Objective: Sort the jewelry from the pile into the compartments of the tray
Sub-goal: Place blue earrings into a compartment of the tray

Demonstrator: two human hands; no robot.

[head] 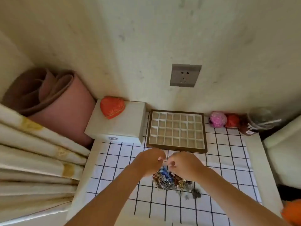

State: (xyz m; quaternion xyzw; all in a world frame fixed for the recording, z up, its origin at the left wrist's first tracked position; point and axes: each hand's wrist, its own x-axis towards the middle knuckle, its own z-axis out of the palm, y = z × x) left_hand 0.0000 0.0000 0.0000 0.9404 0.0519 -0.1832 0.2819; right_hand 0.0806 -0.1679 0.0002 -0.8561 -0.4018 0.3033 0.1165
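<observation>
White gridded worktop (228,160), set against the wall. Tray (187,148) lies flat at the back, every visible compartment bare, within reach past the pile. Jewelry pile (169,181) sits near centre, a tangle of chains and beads, partly under both wrists. Left hand (149,162) and right hand (185,165) meet above its far edge, probably to tease one piece free. Fingers (161,158) curled, tips close together; cannot tell whether anything is pinched.
</observation>
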